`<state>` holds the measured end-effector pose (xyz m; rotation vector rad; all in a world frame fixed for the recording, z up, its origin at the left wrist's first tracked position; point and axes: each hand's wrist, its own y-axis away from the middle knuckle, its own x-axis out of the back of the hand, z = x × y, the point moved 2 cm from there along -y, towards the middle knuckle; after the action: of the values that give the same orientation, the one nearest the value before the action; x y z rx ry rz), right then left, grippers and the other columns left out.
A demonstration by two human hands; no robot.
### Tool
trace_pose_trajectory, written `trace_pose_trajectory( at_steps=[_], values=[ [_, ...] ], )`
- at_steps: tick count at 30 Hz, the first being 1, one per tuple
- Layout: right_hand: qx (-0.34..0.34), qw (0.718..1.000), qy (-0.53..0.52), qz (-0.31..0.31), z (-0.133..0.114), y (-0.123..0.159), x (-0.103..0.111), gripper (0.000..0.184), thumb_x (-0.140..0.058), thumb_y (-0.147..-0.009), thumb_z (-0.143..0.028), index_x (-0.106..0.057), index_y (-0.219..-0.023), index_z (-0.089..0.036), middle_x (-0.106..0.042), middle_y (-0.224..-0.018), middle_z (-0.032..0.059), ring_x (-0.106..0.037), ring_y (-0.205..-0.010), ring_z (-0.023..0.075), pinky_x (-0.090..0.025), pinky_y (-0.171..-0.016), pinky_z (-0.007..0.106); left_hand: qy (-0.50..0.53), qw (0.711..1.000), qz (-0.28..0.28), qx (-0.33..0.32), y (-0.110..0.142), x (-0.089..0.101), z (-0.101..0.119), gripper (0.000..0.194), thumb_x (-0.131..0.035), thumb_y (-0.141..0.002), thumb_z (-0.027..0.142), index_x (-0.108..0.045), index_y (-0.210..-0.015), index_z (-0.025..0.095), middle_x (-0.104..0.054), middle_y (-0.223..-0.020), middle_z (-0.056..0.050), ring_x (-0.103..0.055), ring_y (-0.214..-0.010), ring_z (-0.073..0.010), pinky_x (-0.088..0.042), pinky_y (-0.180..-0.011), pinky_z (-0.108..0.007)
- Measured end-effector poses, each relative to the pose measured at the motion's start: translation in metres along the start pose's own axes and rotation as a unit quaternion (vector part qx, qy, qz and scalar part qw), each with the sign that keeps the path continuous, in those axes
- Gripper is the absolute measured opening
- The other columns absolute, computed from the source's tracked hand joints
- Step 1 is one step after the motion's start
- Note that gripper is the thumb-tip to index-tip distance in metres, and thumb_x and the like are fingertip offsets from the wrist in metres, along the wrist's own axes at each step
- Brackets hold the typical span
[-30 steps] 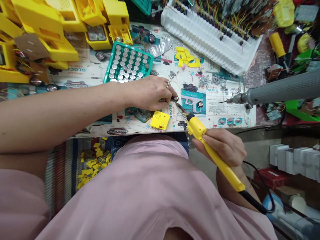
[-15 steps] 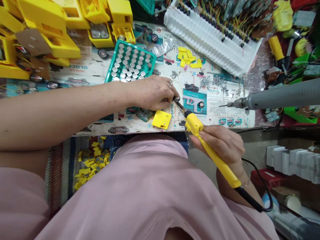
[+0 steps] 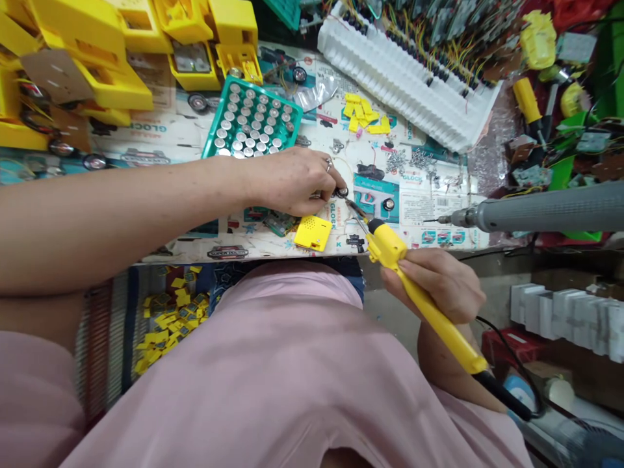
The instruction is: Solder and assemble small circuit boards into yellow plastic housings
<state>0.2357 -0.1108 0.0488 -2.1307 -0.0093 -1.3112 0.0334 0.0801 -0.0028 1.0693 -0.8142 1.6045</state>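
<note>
My right hand [image 3: 441, 279] is wrapped round the handle of a yellow soldering iron [image 3: 424, 305] with a black cable. The iron's metal tip points up and left, a short way from my left fingertips. My left hand [image 3: 309, 182] is closed in a pinch on a small round part [image 3: 341, 193], dark with a shiny rim and partly hidden by the fingers. A similar small round part [image 3: 389, 204] lies on the printed sheet to the right. Just below my left hand rests a yellow square box [image 3: 312, 233] with speaker holes, beside a small circuit piece [image 3: 280, 223].
Behind my left forearm stands a green tray [image 3: 214, 133] of silver-topped round parts. Yellow plastic pieces [image 3: 359, 112], loose screws [image 3: 409, 160] and a ribbed white foam block [image 3: 400, 81] with wired parts lie beyond. A grey electric screwdriver [image 3: 541, 209] juts in from the right. Yellow housings [image 3: 92, 39] crowd the left.
The soldering iron and my right hand have drawn back a little, down and right, so the tip is now apart from the round part. My left hand keeps its pinch.
</note>
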Motion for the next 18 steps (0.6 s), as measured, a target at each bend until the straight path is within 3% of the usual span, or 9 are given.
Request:
trace_pose_trajectory(
  at_steps=[3,11,18],
  values=[
    [0.053,0.998,0.009,0.022,0.0,-0.002,-0.005,0.031,-0.082,-0.074,-0.01,-0.064,-0.098,-0.017,-0.072,-0.085,0.0002,-0.069,-0.072,0.0118,-0.059,-0.066,0.024,-0.003,1.0,-0.004,0.001,0.0,0.0,0.0,0.02,-0.054,-0.084,0.022,-0.073,-0.08,0.024,-0.073,-0.125,0.006,-0.065,-0.101,-0.0163,-0.046,-0.084,-0.027],
    [0.059,0.996,0.056,-0.024,0.002,-0.004,-0.006,0.031,-0.084,-0.077,-0.022,-0.062,-0.099,-0.022,-0.074,-0.089,0.0013,-0.072,-0.076,0.0123,-0.062,-0.073,0.023,-0.016,1.0,-0.006,-0.007,-0.002,-0.001,0.001,0.019,-0.055,-0.083,0.02,-0.072,-0.078,0.024,-0.073,-0.127,0.006,-0.065,-0.099,-0.018,-0.047,-0.084,-0.029],
    [0.031,0.997,0.015,0.065,0.005,-0.001,0.002,0.029,-0.08,-0.072,-0.005,-0.065,-0.093,-0.019,-0.07,-0.078,-0.0035,-0.067,-0.068,0.0087,-0.057,-0.064,0.02,-0.006,1.0,-0.01,0.0,-0.002,-0.001,0.0,0.02,-0.054,-0.083,0.023,-0.074,-0.081,0.023,-0.073,-0.126,0.004,-0.066,-0.102,-0.0201,-0.047,-0.087,-0.031]
  ],
)
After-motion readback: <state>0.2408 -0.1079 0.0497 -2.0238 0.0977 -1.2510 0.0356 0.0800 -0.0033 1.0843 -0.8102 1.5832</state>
